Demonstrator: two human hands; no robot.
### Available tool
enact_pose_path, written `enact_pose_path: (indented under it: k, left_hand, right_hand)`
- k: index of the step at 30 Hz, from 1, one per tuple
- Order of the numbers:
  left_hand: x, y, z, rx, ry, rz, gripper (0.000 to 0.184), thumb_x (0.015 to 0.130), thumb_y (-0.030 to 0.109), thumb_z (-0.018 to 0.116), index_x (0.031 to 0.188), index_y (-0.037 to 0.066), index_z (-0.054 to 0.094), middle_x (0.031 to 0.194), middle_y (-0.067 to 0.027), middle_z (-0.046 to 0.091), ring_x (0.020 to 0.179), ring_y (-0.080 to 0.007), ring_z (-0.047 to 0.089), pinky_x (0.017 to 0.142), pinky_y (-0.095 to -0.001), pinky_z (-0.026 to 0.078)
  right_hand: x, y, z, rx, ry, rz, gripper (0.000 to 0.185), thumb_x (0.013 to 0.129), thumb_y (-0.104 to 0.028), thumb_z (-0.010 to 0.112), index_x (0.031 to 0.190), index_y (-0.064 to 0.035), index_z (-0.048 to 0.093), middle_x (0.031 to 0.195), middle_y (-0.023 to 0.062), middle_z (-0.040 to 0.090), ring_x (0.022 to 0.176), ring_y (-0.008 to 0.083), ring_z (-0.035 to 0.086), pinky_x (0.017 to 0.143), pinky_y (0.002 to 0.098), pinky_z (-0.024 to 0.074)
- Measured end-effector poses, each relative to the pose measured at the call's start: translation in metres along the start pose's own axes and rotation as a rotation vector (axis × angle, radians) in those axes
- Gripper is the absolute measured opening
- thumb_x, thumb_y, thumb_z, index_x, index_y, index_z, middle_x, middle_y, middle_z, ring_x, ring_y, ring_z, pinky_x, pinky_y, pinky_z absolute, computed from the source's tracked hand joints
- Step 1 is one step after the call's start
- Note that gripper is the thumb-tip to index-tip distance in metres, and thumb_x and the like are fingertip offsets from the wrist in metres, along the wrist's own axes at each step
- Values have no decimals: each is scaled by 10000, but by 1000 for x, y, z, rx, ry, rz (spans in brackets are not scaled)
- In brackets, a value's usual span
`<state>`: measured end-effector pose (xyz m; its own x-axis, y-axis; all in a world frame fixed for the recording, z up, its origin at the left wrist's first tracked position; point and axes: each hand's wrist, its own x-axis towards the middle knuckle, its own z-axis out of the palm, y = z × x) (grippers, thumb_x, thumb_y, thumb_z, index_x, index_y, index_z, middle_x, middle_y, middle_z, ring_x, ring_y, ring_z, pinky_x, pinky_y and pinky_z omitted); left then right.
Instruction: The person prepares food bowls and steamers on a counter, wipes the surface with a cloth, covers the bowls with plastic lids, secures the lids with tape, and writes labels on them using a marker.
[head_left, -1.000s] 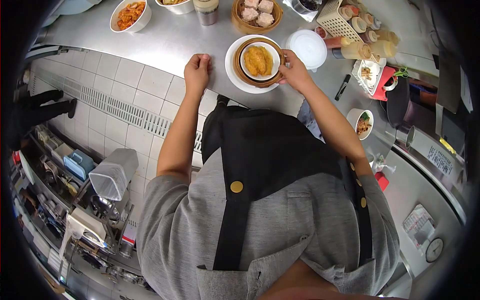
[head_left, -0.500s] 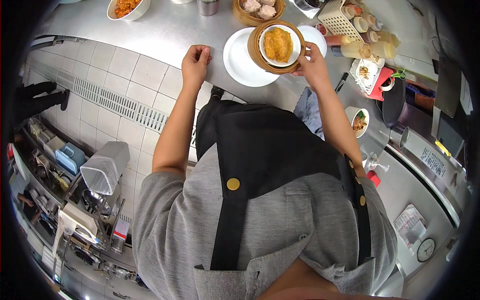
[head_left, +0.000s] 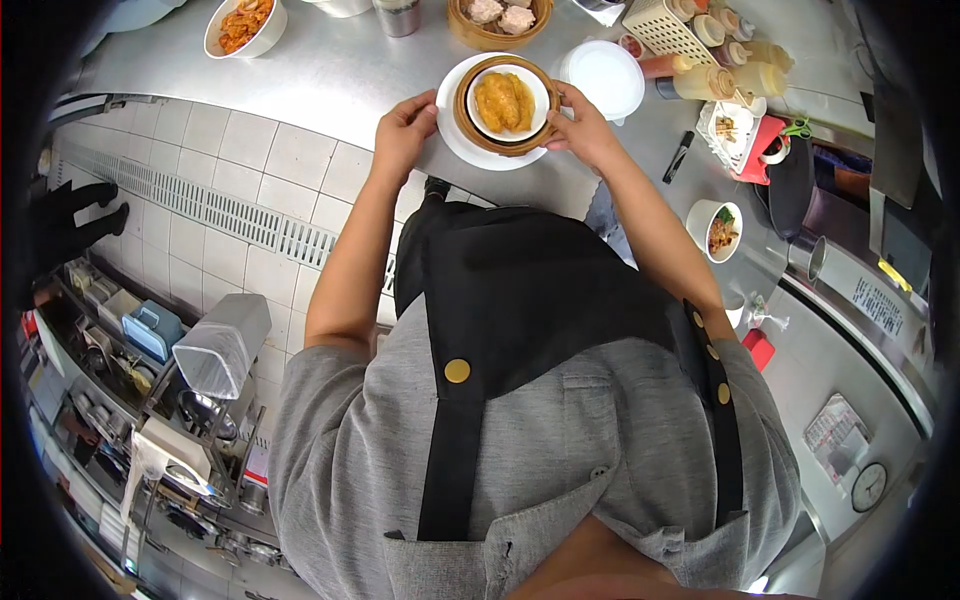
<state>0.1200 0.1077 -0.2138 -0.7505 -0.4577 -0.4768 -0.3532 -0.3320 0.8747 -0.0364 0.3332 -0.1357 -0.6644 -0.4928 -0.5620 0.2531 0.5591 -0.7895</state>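
A small round bamboo steamer (head_left: 462,118) sits on a white plate (head_left: 470,155) at the counter's front edge. Inside it is a white bowl (head_left: 541,92) with yellow-orange, sauced food (head_left: 504,101). My right hand (head_left: 583,128) grips the steamer's right side, thumb towards me and fingers around the wall. At the plate's left rim, my left hand (head_left: 404,135) is closed, its thumb and fingertips pinched against the edge; how much of the rim lies between them is partly hidden.
Behind stands another bamboo steamer (head_left: 500,40) with pale dumplings. A bowl of orange-red food (head_left: 244,28) is at the back left. White plates (head_left: 603,80), sauce bottles (head_left: 705,82), a black marker (head_left: 678,157) and a food cup (head_left: 714,231) lie to the right. Another person's legs (head_left: 85,215) show far left.
My right hand has brought the bamboo steamer left, onto the middle of the white plate. My left hand has moved right to the plate's rim. The white plates at right are more exposed.
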Motion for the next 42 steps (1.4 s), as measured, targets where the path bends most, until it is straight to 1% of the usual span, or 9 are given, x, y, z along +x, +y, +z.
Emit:
enact_pose_path:
  k: [9,15,23,26,29,32,33,35,42]
  left_hand:
    - [6,7,-1,107,-20,-6,375,887,95,699,1255,36,658,976,-80,722,822,-122,648,783,-271,526]
    - [17,56,7,541,188,362,143,849,165,747,890,39,693,798,-79,670,666,-165,604,639,-307,493]
    - [75,154,70,563,76,1000,92,870,80,687,952,55,723,836,-85,634,655,-198,601,642,-317,507]
    - [114,195,84,524,67,876,172,853,82,677,1017,84,731,924,-129,679,744,-244,658,676,-345,529]
    - [171,223,86,1260,-68,735,308,753,141,742,1040,32,719,992,-210,718,929,-318,704,805,-401,546]
    - [235,203,78,1802,-388,659,322,705,111,744,997,-19,703,886,-184,726,820,-308,721,734,-401,574]
    - [233,208,84,1811,-395,668,322,705,111,744,997,-19,703,886,-184,726,820,-308,721,734,-401,574]
    - [227,217,95,1602,-599,-91,361,676,101,733,1007,-32,677,862,-159,704,738,-259,719,631,-374,596]
    - [259,197,73,1171,-537,-93,346,702,81,707,1030,-22,664,838,-97,679,677,-173,687,594,-299,607]
  right_hand:
    - [-7,15,-6,56,16,20,562,977,-176,598,1475,-83,355,1336,143,500,814,191,682,651,296,579]
    - [-34,51,-31,-9,411,-171,452,962,-255,633,1347,-62,497,1257,132,550,777,169,648,674,319,546]
    - [-112,121,-75,-484,852,-148,399,884,-198,682,1248,-69,580,1215,133,575,1042,299,582,881,406,484]
    - [-139,153,-70,-761,976,88,540,856,-243,697,1347,-111,514,1363,127,498,1263,347,443,1021,507,384]
    - [-158,183,-57,-782,971,303,683,850,-301,699,1455,-171,409,1508,109,373,1392,370,308,1075,609,300]
    - [-164,199,-48,-781,940,305,762,868,-344,676,1527,-228,312,1592,70,275,1456,381,218,1079,679,257]
    - [-164,201,-47,-767,940,295,763,875,-349,666,1533,-231,299,1598,65,262,1462,382,204,1083,681,251]
    - [-164,206,-46,-743,942,293,764,881,-355,657,1538,-233,287,1605,60,249,1469,383,191,1087,684,245]
    - [-158,210,-45,-748,935,342,764,899,-349,626,1552,-242,242,1618,47,198,1472,387,168,1064,721,235]
